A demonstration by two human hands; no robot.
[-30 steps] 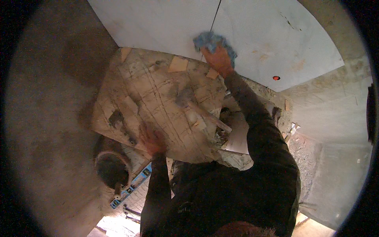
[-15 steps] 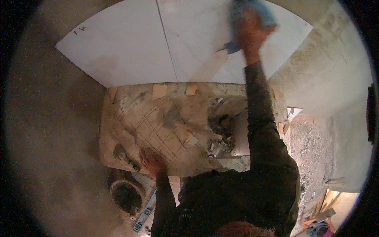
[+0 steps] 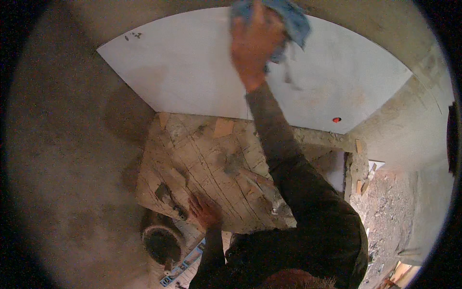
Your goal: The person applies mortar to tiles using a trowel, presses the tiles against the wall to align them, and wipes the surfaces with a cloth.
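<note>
My right hand (image 3: 252,50) is closed on a crumpled blue cloth (image 3: 294,26), held against the upper middle of a large white wall panel (image 3: 185,60); both hand and cloth are blurred. My left hand (image 3: 205,212) lies with fingers spread on a scored, dusty ledge (image 3: 192,149), beside a small dark hand tool (image 3: 167,197). The panel stands behind the ledge and has a small round hole (image 3: 337,120) with red inside, toward its lower right.
Below the ledge are a dark bucket (image 3: 161,243) and a blue spirit level (image 3: 184,262). A recess (image 3: 320,166) opens at the ledge's right. Bare rendered walls (image 3: 72,144) rise on both sides. Rubble (image 3: 390,207) covers the floor at right.
My right hand and cloth went from low by the panel's seam up to its upper right, then leftward to the upper middle. My left hand remains on the ledge; the view has shifted.
</note>
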